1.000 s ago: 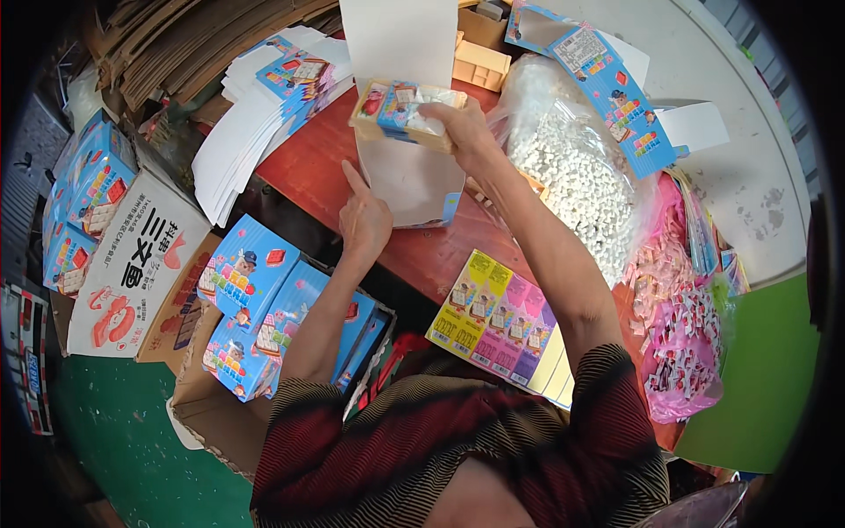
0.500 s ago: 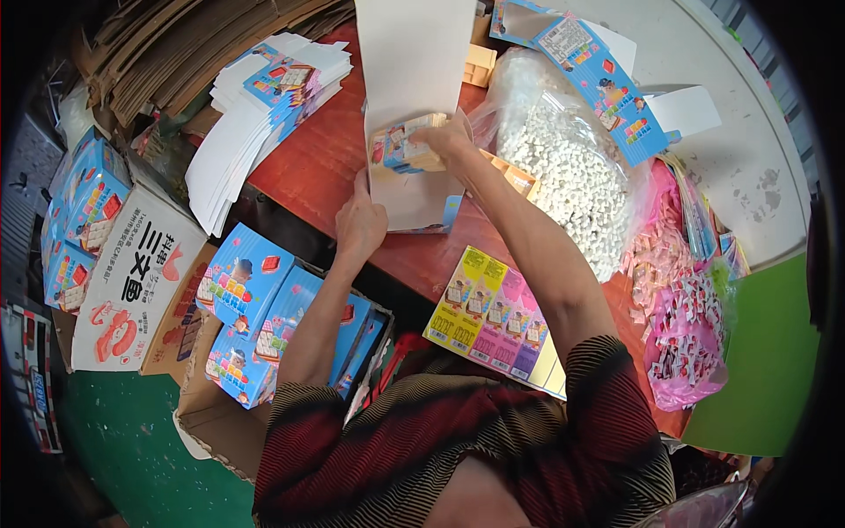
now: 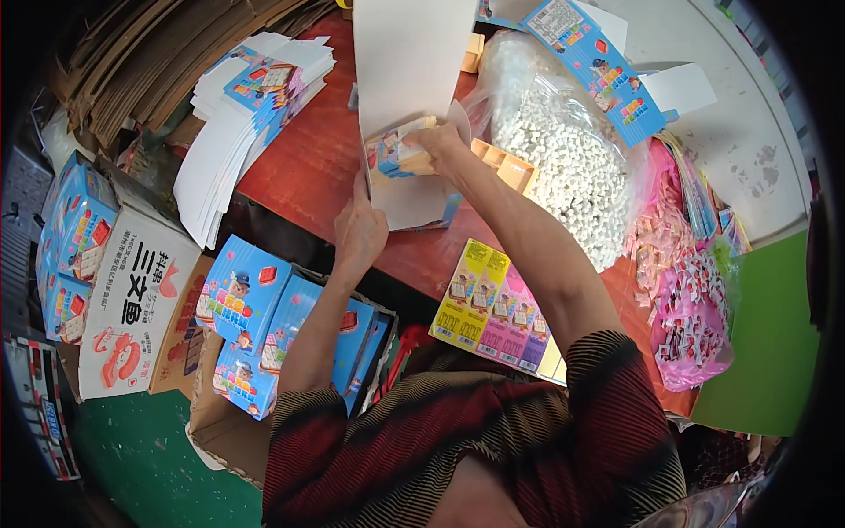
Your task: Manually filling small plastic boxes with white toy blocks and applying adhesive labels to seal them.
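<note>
An open carton (image 3: 403, 70), white inside with a long raised flap, stands on the red table ahead of me. My left hand (image 3: 359, 231) is closed on its near left edge, the fingers partly hidden behind the wall. Inside the carton, my right hand (image 3: 443, 151) grips a stack of small printed packets (image 3: 394, 157) from above and the right. The lower part of the stack lies against the carton's inside.
Flat carton blanks (image 3: 220, 150) are piled to the left. Finished blue boxes (image 3: 242, 286) fill a cardboard box at lower left. To the right lie a clear bag of small white pieces (image 3: 563, 150), an orange divided tray (image 3: 506, 167), pink packets (image 3: 691, 308) and coloured printed sheets (image 3: 493, 308).
The whole view has turned slightly. Both hands keep their hold, and the packet stack sits a little lower in the carton.
</note>
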A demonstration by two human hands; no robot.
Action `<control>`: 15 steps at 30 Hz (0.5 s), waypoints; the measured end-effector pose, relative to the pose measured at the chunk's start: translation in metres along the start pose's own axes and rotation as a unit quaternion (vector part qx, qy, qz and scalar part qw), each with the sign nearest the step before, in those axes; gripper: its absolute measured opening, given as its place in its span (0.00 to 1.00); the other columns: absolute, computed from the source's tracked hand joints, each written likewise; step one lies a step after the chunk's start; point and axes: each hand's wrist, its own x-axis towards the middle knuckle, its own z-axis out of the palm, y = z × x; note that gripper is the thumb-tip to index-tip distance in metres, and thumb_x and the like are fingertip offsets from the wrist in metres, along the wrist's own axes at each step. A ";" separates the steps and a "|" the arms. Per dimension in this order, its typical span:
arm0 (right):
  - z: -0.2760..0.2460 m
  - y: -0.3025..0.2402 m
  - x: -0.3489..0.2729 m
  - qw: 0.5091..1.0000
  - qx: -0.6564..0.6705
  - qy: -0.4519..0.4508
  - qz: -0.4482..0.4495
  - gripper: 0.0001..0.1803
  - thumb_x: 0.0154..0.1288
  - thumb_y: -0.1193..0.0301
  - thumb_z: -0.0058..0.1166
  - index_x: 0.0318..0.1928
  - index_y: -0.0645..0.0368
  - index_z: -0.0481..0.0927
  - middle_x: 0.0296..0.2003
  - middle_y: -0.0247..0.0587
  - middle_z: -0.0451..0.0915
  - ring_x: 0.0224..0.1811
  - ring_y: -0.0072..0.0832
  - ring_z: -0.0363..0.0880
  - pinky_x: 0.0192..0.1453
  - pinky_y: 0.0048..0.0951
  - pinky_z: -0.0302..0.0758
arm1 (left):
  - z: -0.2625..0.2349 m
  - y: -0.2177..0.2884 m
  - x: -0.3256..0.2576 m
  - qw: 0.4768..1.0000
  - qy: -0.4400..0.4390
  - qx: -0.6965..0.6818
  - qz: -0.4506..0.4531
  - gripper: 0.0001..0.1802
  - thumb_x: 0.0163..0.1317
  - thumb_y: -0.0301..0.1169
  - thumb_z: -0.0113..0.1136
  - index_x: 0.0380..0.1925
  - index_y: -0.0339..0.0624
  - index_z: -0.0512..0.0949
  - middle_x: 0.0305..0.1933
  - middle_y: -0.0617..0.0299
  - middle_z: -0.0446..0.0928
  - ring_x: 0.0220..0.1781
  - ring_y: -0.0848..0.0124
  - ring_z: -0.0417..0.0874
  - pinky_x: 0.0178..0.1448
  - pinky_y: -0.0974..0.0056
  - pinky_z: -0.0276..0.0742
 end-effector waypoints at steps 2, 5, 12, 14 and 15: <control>-0.008 -0.009 -0.015 0.997 0.015 -0.076 0.027 0.17 0.38 0.74 0.58 0.33 0.59 0.72 0.26 0.36 0.71 0.21 0.26 0.68 0.16 0.24 0.58 | -0.004 -0.008 -0.004 1.000 -0.004 0.006 -0.007 0.28 0.44 0.24 0.37 0.51 0.37 0.53 0.35 0.38 0.70 0.37 0.45 0.71 0.43 0.50 0.64; -0.012 -0.010 -0.013 0.988 -0.028 -0.139 0.054 0.14 0.41 0.71 0.58 0.32 0.56 0.71 0.24 0.35 0.70 0.17 0.23 0.64 0.15 0.23 0.55 | -0.005 0.000 -0.002 1.000 0.001 -0.003 0.004 0.28 0.45 0.25 0.38 0.51 0.36 0.53 0.35 0.38 0.70 0.36 0.45 0.71 0.43 0.50 0.64; -0.023 -0.015 -0.011 0.969 -0.089 -0.208 0.099 0.30 0.39 0.67 0.61 0.46 0.59 0.67 0.39 0.41 0.70 0.34 0.30 0.68 0.29 0.31 0.66 | 0.027 0.021 -0.023 0.903 0.282 0.215 0.242 0.25 0.44 0.25 0.45 0.47 0.36 0.60 0.41 0.43 0.65 0.40 0.50 0.69 0.42 0.56 0.66; -0.024 -0.011 -0.007 0.966 -0.076 -0.230 0.087 0.23 0.42 0.67 0.59 0.42 0.55 0.69 0.33 0.38 0.71 0.27 0.28 0.68 0.22 0.29 0.59 | 0.036 0.033 -0.030 0.881 0.260 0.176 0.353 0.24 0.44 0.24 0.46 0.46 0.36 0.61 0.43 0.45 0.64 0.41 0.51 0.68 0.42 0.56 0.65; -0.023 -0.008 -0.004 0.963 -0.064 -0.252 0.074 0.16 0.46 0.67 0.56 0.37 0.52 0.70 0.27 0.35 0.72 0.21 0.26 0.67 0.16 0.26 0.53 | 0.042 0.034 -0.029 0.924 0.163 0.138 0.318 0.23 0.45 0.24 0.46 0.45 0.35 0.61 0.44 0.46 0.63 0.43 0.52 0.66 0.43 0.56 0.64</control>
